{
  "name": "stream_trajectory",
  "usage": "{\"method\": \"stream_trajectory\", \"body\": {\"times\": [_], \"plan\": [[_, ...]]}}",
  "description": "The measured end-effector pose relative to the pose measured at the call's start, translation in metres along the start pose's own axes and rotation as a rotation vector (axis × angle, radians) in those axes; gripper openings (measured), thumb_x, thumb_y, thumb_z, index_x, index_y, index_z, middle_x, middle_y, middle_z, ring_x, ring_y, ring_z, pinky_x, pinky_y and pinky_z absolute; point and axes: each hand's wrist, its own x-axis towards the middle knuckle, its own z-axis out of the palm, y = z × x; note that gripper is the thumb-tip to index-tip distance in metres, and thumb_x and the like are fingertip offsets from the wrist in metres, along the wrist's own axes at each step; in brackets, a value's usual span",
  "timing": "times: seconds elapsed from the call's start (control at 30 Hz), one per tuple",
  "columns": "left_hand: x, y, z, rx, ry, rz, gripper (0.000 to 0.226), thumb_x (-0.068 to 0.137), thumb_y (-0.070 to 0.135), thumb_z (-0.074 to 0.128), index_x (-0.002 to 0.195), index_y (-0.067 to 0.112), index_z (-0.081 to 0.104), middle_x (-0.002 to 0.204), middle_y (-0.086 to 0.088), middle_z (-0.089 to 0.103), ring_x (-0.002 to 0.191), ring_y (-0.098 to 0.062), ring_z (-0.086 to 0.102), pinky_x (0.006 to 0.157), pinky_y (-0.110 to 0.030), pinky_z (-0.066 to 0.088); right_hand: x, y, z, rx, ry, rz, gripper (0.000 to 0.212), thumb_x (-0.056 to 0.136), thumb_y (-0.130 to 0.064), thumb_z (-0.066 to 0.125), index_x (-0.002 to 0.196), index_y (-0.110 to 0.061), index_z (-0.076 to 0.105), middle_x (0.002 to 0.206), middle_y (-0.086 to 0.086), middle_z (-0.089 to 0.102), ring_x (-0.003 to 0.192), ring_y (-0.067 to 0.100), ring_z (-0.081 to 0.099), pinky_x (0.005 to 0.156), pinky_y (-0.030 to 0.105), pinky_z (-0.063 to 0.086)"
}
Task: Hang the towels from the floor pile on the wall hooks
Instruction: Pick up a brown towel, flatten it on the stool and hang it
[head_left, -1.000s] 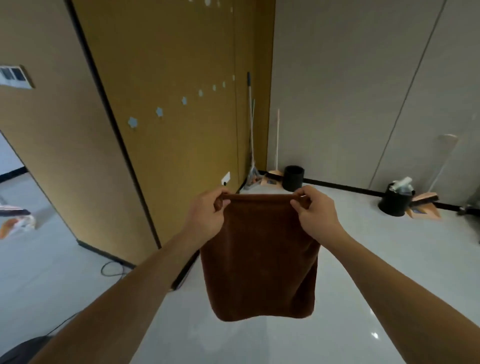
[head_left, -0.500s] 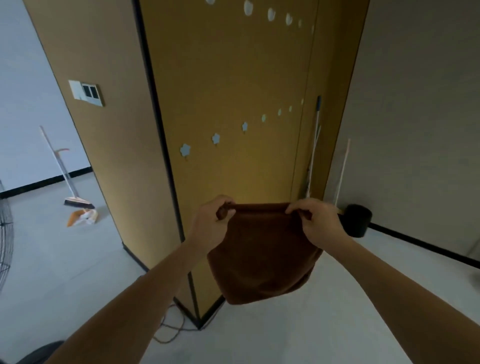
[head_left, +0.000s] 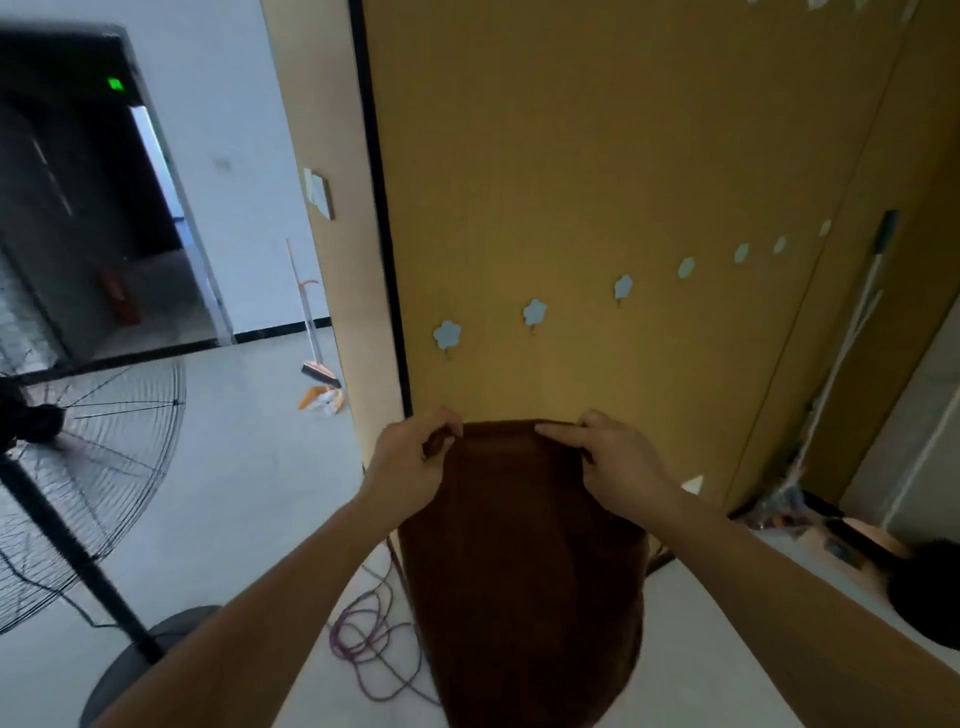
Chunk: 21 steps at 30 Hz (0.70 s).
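At the far left stands a pedestal fan (head_left: 78, 467), its round wire cage of thin black spokes on a slanted black pole over a dark disc base. Behind it, a dark doorway carries a small green lit sign (head_left: 115, 83); its blur leaves any writing on it unreadable. Farther along, a broom (head_left: 311, 332) with a pale thin handle leans by the white wall, and a loose coil of purple cable (head_left: 363, 639) lies on the glossy grey floor.

The left hand (head_left: 410, 467) is closed on the top left corner of the brown towel (head_left: 519, 571), fingers curled over the edge and thumb tucked behind the cloth. The towel is a soft, plush, dark brown fabric, hanging down in a long drape between both forearms, held up in front of the wall and below the hooks, not touching any of them. The right hand (head_left: 618, 467) pinches the top right corner, index finger stretched flat along the upper hem, the other fingers curled round the fabric.

Above them, on the matte mustard-yellow wall panel (head_left: 623, 156), runs a rising row of pale blue flower-shaped wall hooks (head_left: 534, 312), each with a small hook beneath. At the right, a mop (head_left: 862, 312) with a white handle leans in the corner.
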Motion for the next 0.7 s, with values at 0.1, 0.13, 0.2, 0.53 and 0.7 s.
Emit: {"method": "stream_trajectory", "body": {"times": [0.1, 0.13, 0.2, 0.53, 0.7], "plan": [[0.015, 0.003, 0.012, 0.114, -0.022, -0.007, 0.053, 0.079, -0.013, 0.058, 0.108, 0.03, 0.073, 0.104, 0.006, 0.071, 0.095, -0.009, 0.065, 0.09, -0.023, 0.053, 0.032, 0.025, -0.005, -0.085, -0.035, -0.075, 0.062, 0.098, -0.006, 0.043, 0.145, -0.047, 0.041, 0.1, -0.009, 0.04, 0.081, 0.014, 0.045, 0.064, 0.02, 0.029], [0.019, 0.005, 0.015, 0.147, -0.031, -0.018, 0.058, 0.078, -0.012, 0.057, 0.115, 0.031, 0.072, 0.108, 0.005, 0.071, 0.098, -0.012, 0.066, 0.093, -0.027, 0.053, 0.042, 0.031, -0.007, -0.109, -0.044, -0.093, 0.062, 0.099, -0.008, 0.042, 0.146, -0.048, 0.039, 0.102, -0.009, 0.038, 0.081, 0.014, 0.044, 0.066, 0.022, 0.029], [0.026, 0.008, 0.02, 0.214, -0.034, -0.053, 0.059, 0.08, -0.006, 0.055, 0.123, 0.031, 0.068, 0.116, 0.001, 0.069, 0.102, -0.02, 0.066, 0.096, -0.035, 0.054, 0.06, 0.036, -0.009, -0.14, -0.056, -0.125, 0.063, 0.099, -0.009, 0.04, 0.147, -0.049, 0.035, 0.103, -0.008, 0.036, 0.08, 0.014, 0.043, 0.069, 0.024, 0.03], [0.069, -0.035, 0.019, 0.648, -0.058, -0.01, 0.063, 0.074, 0.002, 0.069, 0.133, 0.023, 0.064, 0.125, -0.008, 0.064, 0.082, -0.031, 0.07, 0.066, -0.036, 0.056, 0.148, 0.029, 0.02, -0.234, -0.057, -0.264, 0.068, 0.096, -0.008, 0.043, 0.151, -0.046, 0.029, 0.106, -0.002, 0.038, 0.077, 0.015, 0.042, 0.068, 0.027, 0.036], [0.105, -0.067, 0.017, 0.768, -0.111, -0.045, 0.066, 0.082, 0.012, 0.064, 0.144, 0.033, 0.052, 0.129, -0.009, 0.055, 0.087, -0.031, 0.066, 0.066, -0.035, 0.052, 0.195, 0.022, 0.035, -0.34, -0.01, -0.3, 0.069, 0.095, -0.012, 0.048, 0.152, -0.043, 0.027, 0.118, 0.007, 0.048, 0.081, 0.021, 0.053, 0.066, 0.03, 0.039]]}}
